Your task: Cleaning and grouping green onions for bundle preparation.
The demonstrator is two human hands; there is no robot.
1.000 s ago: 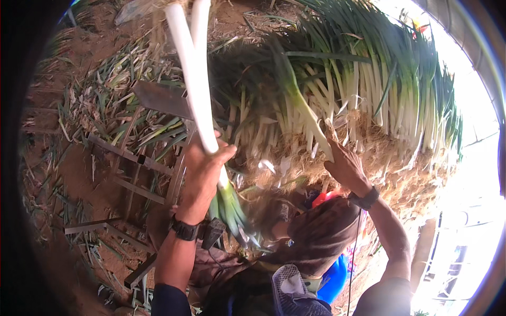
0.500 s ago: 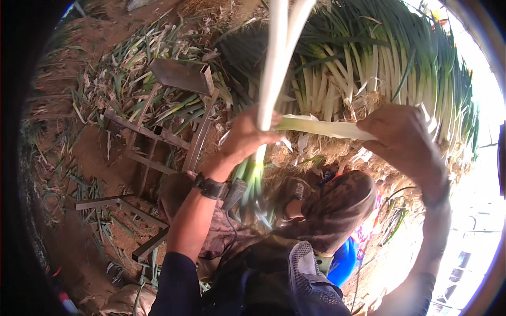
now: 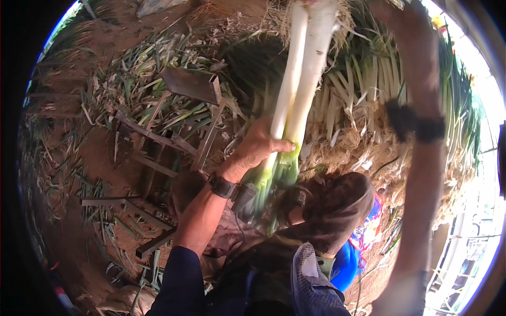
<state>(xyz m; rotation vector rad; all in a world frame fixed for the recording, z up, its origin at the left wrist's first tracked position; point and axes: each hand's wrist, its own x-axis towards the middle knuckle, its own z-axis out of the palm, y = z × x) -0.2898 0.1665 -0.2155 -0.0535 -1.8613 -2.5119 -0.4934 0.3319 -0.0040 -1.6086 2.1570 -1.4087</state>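
My left hand (image 3: 257,146) is closed round two long green onions (image 3: 304,84), holding them roughly upright with the roots at the top. Their white shafts rise above my fingers, and the green leaves hang down beneath the hand toward my lap. At the top right is my right hand (image 3: 406,21), raised beyond the root ends and apart from the stalks. Motion smears its fingers, so whether anything is in them cannot be made out.
A dense row of green onions (image 3: 363,79) stands behind, roots toward me. To the left, a metal frame (image 3: 190,84) sits among leaf scraps (image 3: 132,79) on brown soil. Near my right knee (image 3: 342,200) lies something blue (image 3: 345,266). A black device (image 3: 243,197) with a cord is by my left wrist.
My right hand has swung up and away from the stalks; the pale peeled strip it held is out of sight. The green onions have dropped lower and tilted right, bringing their roots into view.
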